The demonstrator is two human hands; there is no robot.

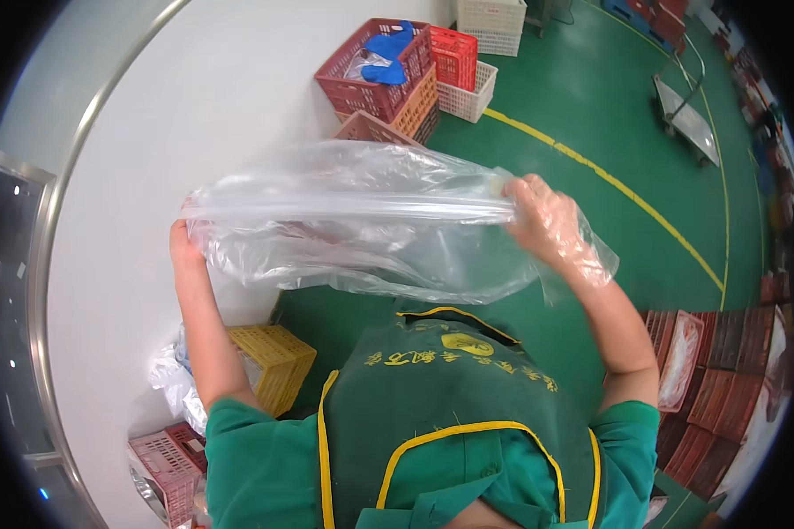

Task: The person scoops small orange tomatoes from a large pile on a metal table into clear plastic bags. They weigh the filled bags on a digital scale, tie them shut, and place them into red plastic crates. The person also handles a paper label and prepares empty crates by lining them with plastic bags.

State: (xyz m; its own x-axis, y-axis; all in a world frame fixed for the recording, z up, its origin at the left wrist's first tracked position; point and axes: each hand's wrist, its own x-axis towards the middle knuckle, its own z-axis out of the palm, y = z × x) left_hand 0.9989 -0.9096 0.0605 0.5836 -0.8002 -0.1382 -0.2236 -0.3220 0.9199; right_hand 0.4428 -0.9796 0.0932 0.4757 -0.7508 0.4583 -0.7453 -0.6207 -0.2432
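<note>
A large clear plastic bag (370, 244) is stretched sideways in front of me, above the apron (450, 370). My left hand (186, 235) grips its left end, with the fingers partly hidden by the film. At the other end, my right hand (539, 215) is closed on the bag, and a loose flap of film hangs over the wrist. A band of gathered folds runs straight between both hands. Through the film, a pinkish crate (374, 127) shows faintly behind it.
Stacked plastic crates (377, 73) stand against the white wall (192, 86), the top one holding blue items. A yellow crate (274, 360) is below my left arm. Reddish crates (714, 397) are piled at right. A platform trolley (688, 119) stands on the green floor (589, 86).
</note>
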